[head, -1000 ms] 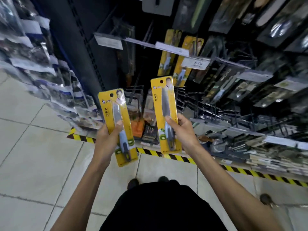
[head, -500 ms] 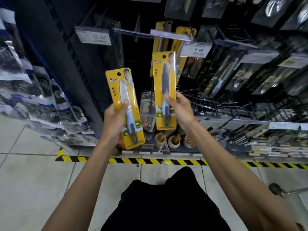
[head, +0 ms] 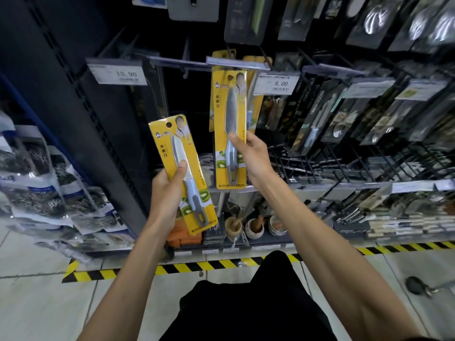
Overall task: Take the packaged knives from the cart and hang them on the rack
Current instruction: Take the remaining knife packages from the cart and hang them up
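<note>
Up past my right hand (head: 253,156), the rack peg (head: 237,64) already carries yellow cards of the same kind. I count two hung packs (head: 258,104) showing behind the one I hold; any further back are hidden.

My right hand pinches the raised knife pack (head: 229,114) at its middle, thumb on the front and fingers behind. The card stands upright with its hang hole just under the peg's clear strip, and the 8.00 price tag (head: 277,84) sits just to that hand's right. I can't tell whether the hole has caught the peg; I judge it has not.

My left hand (head: 167,190), lower and nearer my body, grips the second knife pack (head: 182,168) by its lower half. The thumb lies across the front, and the card's top leans left.

As I read it, two packs are out of the cart and neither is hung yet. The right one goes on first, then the left. The cart is out of view, so I can't say how many remain.

My count:
- two packs in hand, one per hand
- two packs hung
- two readable price tags, the other being the 13.90 tag (head: 118,73) above my left hand
- three small mortars (head: 254,227) on the shelf below both hands
</note>
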